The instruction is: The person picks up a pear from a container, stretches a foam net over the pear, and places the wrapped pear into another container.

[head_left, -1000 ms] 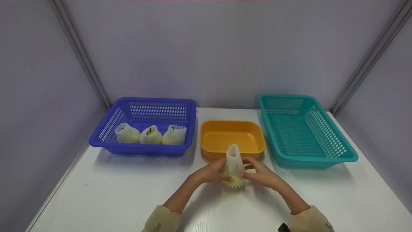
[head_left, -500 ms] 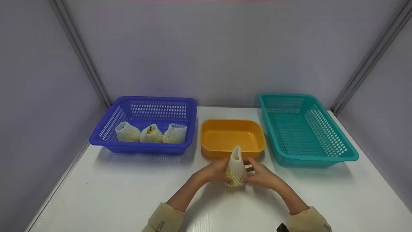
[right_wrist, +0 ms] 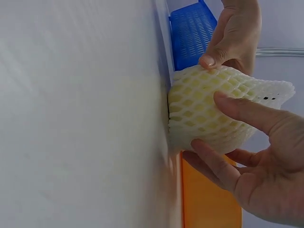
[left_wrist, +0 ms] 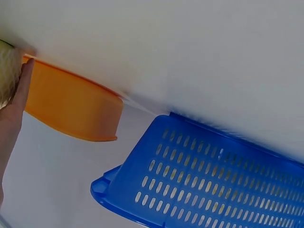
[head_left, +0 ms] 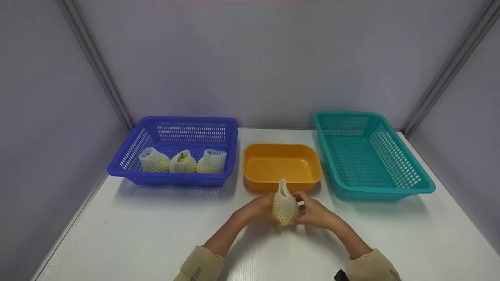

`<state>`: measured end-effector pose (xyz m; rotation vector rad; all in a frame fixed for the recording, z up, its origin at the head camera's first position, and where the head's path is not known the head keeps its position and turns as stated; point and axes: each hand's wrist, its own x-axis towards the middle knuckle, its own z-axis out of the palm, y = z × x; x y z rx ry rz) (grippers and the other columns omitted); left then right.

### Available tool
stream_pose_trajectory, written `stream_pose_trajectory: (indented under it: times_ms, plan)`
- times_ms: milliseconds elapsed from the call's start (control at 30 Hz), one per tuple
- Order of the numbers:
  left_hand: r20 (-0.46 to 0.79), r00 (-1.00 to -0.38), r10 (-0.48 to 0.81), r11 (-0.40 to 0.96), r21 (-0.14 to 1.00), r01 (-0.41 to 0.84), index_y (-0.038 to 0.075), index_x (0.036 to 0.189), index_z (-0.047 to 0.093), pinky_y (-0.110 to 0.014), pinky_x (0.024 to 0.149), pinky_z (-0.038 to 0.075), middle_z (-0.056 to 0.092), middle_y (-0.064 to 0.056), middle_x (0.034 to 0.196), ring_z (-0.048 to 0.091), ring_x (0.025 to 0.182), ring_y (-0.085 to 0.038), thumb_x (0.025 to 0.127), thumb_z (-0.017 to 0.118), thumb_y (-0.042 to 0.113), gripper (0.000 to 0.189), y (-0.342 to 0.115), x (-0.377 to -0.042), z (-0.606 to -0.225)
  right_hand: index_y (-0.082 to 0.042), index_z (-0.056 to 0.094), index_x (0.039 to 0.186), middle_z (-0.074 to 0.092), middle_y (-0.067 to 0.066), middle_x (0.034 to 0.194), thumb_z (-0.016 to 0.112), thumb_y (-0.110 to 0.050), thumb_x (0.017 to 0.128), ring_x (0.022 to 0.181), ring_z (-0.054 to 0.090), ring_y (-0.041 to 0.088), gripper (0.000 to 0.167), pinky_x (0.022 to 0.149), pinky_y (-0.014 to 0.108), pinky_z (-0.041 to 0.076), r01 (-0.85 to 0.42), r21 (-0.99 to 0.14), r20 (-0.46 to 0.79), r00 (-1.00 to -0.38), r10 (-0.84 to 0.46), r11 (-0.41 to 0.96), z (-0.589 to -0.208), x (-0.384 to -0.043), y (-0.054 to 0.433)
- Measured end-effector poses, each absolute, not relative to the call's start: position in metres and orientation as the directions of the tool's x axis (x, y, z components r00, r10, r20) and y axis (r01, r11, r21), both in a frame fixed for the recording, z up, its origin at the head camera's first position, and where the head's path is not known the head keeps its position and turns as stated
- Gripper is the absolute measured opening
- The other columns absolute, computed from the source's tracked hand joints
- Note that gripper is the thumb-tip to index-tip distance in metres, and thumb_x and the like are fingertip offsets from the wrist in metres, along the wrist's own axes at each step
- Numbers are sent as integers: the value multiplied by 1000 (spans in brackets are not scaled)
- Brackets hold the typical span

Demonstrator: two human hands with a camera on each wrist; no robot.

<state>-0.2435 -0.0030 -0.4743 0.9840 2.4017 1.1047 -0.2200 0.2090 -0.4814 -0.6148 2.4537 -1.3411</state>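
Observation:
A pear in a white foam net (head_left: 285, 208) stands on the white table, in front of the orange tub. The net's narrow open end points up above the fruit. My left hand (head_left: 262, 207) holds its left side; in the right wrist view the left thumb (right_wrist: 209, 61) presses on the net. From the right, my right hand (head_left: 318, 212) grips it, with thumb and fingers (right_wrist: 216, 161) spread round the net. In the left wrist view only an edge of the netted pear and part of the left hand (left_wrist: 12, 114) show.
Behind the hands stands the orange tub (head_left: 252, 186). At the left, a blue basket (head_left: 175, 179) holds three netted fruits (head_left: 183, 163), one with its stem showing. A teal basket (head_left: 375, 191) stands at the right. Grey walls (head_left: 273, 58) close off the back and sides.
The net now sits lower and fuller round the pear, and its upper opening has narrowed. Both hands have stayed at nearly the same place.

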Motion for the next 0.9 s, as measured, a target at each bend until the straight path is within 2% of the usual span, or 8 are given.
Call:
stream_pose_trajectory:
  times_ms: [167, 267, 367, 500, 733, 900]
  plan:
    - [-3, -701, 713, 439, 781, 444, 8, 125, 45, -23, 85, 41, 58, 2, 106, 52, 94, -9, 64, 77, -6, 70, -5, -243, -475, 3, 33, 127, 45, 21, 120, 74, -9, 75, 105, 51, 37, 68, 85, 47, 45, -213, -852, -64, -864, -500, 478, -480, -219, 210]
    - [-37, -704, 709, 459, 782, 422, 9, 123, 45, -24, 85, 41, 57, 3, 105, 51, 93, -9, 66, 80, 1, 67, -6, -242, -474, 4, 30, 129, 43, 22, 124, 73, -9, 76, 106, 50, 38, 70, 85, 47, 45, -213, -855, -78, -848, -525, 473, -477, -219, 211]
    - [-57, -711, 701, 493, 759, 426, 6, 127, 37, -26, 89, 39, 53, 0, 107, 49, 98, -12, 65, 83, 10, 77, -8, -242, -471, 3, 29, 133, 39, 22, 130, 72, -12, 78, 111, 47, 39, 72, 87, 48, 43, -236, -850, -67, -839, -541, 471, -472, -219, 211]
    - [-11, -709, 705, 471, 755, 456, 3, 133, 29, -29, 92, 37, 50, -6, 113, 48, 103, -17, 66, 83, 10, 86, -11, -243, -465, 0, 33, 134, 37, 18, 135, 71, -21, 81, 116, 41, 40, 68, 89, 49, 41, -279, -841, -6, -852, -523, 464, -465, -218, 211]
    - [28, -740, 672, 496, 725, 478, 4, 130, 41, -30, 94, 37, 53, -8, 118, 49, 107, -17, 71, 80, 10, 71, -12, -242, -458, -2, 46, 124, 47, 15, 126, 67, -19, 85, 113, 45, 39, 47, 85, 44, 45, -316, -836, 69, -872, -485, 448, -460, -218, 211]
    - [25, -755, 656, 495, 740, 455, 4, 128, 43, -30, 92, 39, 55, -7, 116, 50, 104, -17, 70, 79, 6, 68, -10, -241, -459, -2, 50, 117, 52, 13, 119, 67, -20, 85, 110, 48, 39, 41, 86, 45, 45, -308, -825, 62, -882, -467, 473, -463, -219, 209]
